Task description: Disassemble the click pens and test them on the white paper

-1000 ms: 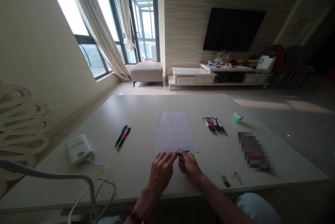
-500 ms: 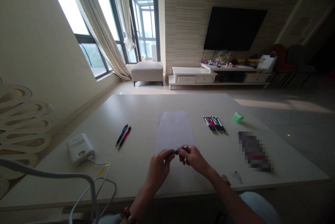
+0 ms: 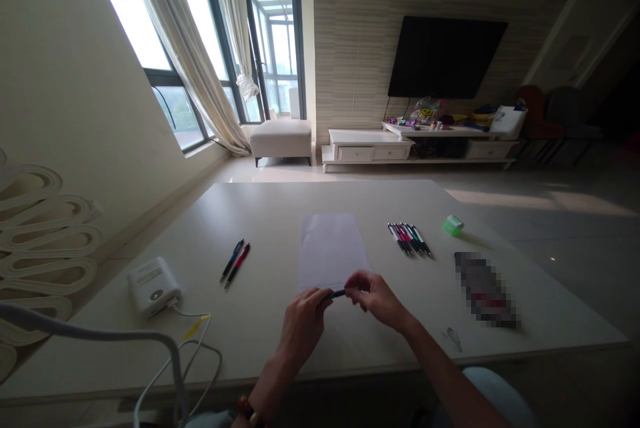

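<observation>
Head view: both hands curled, pinching pen.

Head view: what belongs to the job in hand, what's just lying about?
Seemingly in the job:
slim dark pen, left hand gripping it, right hand at its end
white rectangular paper sheet
probably the row of multicoloured pens
probably the blue-black pen, red-black pen

Seemingly just lying about:
white boxy device
small green box
pixelated dark item
</observation>
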The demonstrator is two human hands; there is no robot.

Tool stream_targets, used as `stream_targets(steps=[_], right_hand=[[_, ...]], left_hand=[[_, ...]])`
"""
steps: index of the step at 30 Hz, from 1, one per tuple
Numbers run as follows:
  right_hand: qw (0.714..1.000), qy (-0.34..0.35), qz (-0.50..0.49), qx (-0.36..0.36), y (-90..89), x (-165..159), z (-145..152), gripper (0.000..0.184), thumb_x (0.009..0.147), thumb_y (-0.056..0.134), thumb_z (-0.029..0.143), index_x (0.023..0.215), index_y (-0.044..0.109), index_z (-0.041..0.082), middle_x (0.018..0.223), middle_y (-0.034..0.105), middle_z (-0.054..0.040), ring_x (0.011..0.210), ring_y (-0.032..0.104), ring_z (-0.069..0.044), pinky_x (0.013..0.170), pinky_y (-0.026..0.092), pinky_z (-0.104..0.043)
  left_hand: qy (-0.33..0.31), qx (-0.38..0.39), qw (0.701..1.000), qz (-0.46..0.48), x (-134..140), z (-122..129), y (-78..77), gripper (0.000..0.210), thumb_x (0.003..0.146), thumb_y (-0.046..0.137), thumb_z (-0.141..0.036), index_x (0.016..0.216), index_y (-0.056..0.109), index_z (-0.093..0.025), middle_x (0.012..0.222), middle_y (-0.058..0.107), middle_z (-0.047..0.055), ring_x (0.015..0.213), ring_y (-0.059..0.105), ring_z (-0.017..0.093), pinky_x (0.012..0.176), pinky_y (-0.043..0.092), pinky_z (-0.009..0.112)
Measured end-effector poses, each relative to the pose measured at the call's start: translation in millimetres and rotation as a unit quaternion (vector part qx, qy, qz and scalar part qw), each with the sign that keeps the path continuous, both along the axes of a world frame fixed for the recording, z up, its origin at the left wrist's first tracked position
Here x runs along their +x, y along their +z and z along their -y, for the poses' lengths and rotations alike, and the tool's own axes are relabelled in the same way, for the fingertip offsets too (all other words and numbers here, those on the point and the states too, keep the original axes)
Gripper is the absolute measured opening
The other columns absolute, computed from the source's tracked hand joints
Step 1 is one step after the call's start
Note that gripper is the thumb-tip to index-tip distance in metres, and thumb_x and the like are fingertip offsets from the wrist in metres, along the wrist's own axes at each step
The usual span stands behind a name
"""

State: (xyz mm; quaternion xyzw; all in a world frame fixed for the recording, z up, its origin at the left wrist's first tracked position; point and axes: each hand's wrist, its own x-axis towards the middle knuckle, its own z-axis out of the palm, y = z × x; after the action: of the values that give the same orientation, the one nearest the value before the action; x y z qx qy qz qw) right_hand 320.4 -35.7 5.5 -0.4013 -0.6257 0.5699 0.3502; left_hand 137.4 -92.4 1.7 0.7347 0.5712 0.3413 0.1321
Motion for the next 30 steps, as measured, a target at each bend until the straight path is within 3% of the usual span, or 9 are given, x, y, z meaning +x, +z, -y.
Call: stream_targets(steps=[11, 14, 19, 24, 27, 30], right_hand=[[0.999, -0.038, 0.003, 0.02, 0.1, 2, 0, 0.032, 0.073, 0.063, 0.046, 0.076, 0.06, 0.014, 0.059, 0.061, -0.0013, 0.048, 0.053, -0.011, 0.038, 0.036, -0.02], [0.998, -0.047, -0.009, 0.032, 0.4, 3, -2, 0.032, 0.069, 0.067, 0.043, 0.081, 0.061, 0.014, 0.065, 0.063, -0.0026, 0.055, 0.057, -0.013, 0.041, 0.04, -0.021], [0.996, -0.075, -0.021, 0.035, 2.3, 5, -5, 0.028, 0.066, 0.07, 0.042, 0.069, 0.062, 0.015, 0.06, 0.062, -0.0033, 0.053, 0.056, -0.014, 0.043, 0.043, -0.024], [0.985, -0.113, -0.124, 0.031, 10.9, 11, -6, 0.03, 0.063, 0.075, 0.032, 0.084, 0.061, 0.016, 0.083, 0.068, -0.0073, 0.073, 0.061, -0.018, 0.057, 0.047, -0.027], [0.981, -0.121, -0.152, 0.013, 13.0, 10, -5, 0.033, 0.065, 0.074, 0.03, 0.092, 0.06, 0.016, 0.083, 0.069, -0.0071, 0.071, 0.06, -0.016, 0.057, 0.045, -0.026], [0.977, -0.134, -0.168, 0.013, 12.5, 9, -6, 0.029, 0.066, 0.074, 0.031, 0.089, 0.062, 0.016, 0.082, 0.068, -0.0064, 0.065, 0.058, -0.014, 0.055, 0.045, -0.026]], left_hand=[[0.011, -0.014, 0.999, 0.03, 3, 0, -1.5, 0.018, 0.085, 0.049, -0.025, 0.095, 0.064, -0.025, 0.089, 0.069, 0.002, 0.08, 0.063, 0.017, 0.071, 0.047, 0.026], [0.009, -0.03, 0.998, 0.052, 4, 1, -1.4, 0.019, 0.085, 0.048, -0.026, 0.095, 0.064, -0.023, 0.086, 0.069, 0.003, 0.075, 0.064, 0.016, 0.068, 0.048, 0.025], [-0.007, -0.078, 0.99, 0.114, 5, 1, -3.8, 0.019, 0.085, 0.046, -0.028, 0.094, 0.062, -0.023, 0.079, 0.067, 0.001, 0.062, 0.06, 0.014, 0.061, 0.045, 0.023], [-0.057, -0.172, 0.943, 0.279, 13, -2, -11.1, 0.028, 0.086, 0.042, -0.037, 0.1, 0.057, -0.018, 0.067, 0.057, -0.001, 0.048, 0.048, 0.009, 0.051, 0.038, 0.021], [-0.075, -0.22, 0.899, 0.372, 19, -2, -13.7, 0.034, 0.086, 0.041, -0.045, 0.1, 0.054, -0.017, 0.059, 0.045, -0.005, 0.046, 0.04, 0.007, 0.046, 0.031, 0.019], [-0.078, -0.248, 0.876, 0.405, 24, -3, -13.9, 0.035, 0.084, 0.044, -0.051, 0.086, 0.053, -0.017, 0.054, 0.033, -0.008, 0.045, 0.031, 0.006, 0.043, 0.024, 0.018]])
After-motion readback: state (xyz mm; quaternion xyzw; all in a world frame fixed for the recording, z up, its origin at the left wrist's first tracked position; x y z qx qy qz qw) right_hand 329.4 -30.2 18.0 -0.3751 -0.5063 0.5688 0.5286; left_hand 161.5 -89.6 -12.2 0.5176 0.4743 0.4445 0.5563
